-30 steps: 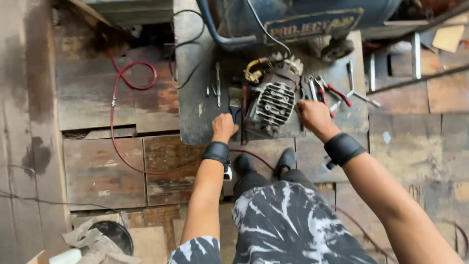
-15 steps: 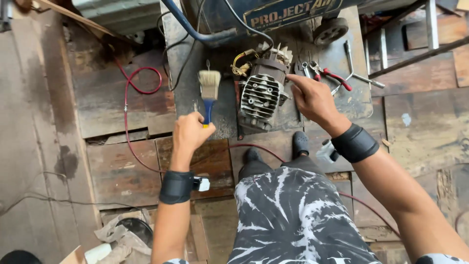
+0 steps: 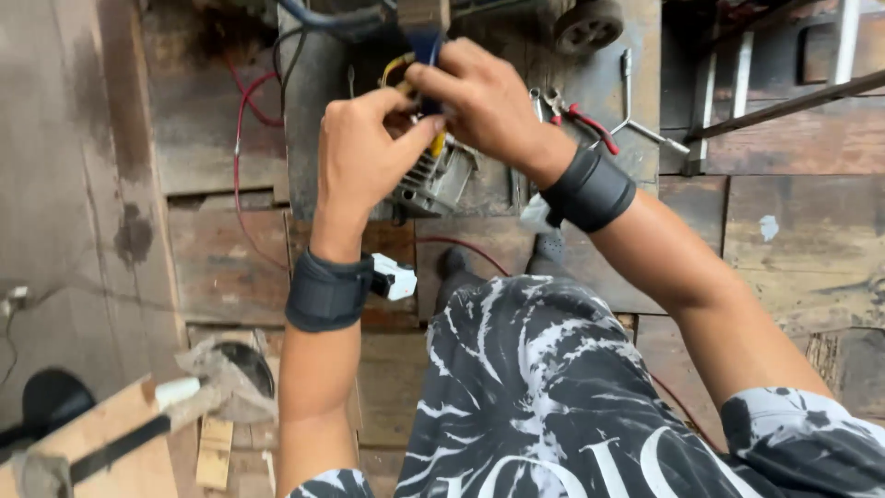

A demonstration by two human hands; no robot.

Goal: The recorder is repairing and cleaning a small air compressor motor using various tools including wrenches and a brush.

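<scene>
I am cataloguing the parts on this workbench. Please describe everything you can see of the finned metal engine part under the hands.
The finned metal engine part looks like grey cast metal with a row of parallel cooling fins. It lies on the dark metal plate, tilted, mostly hidden behind the left hand and the right hand. Both hands are raised close above it around a small blue and yellow item; whether they touch the part cannot be told. Red-handled pliers lie to its right.

— What did the hands hold?
— A paintbrush [image 3: 426, 55] with a blue handle and yellow end, upright at top centre.
— And under it?
— A grey finned engine cylinder [image 3: 433, 180] lay tilted, partly hidden, just below.
</scene>
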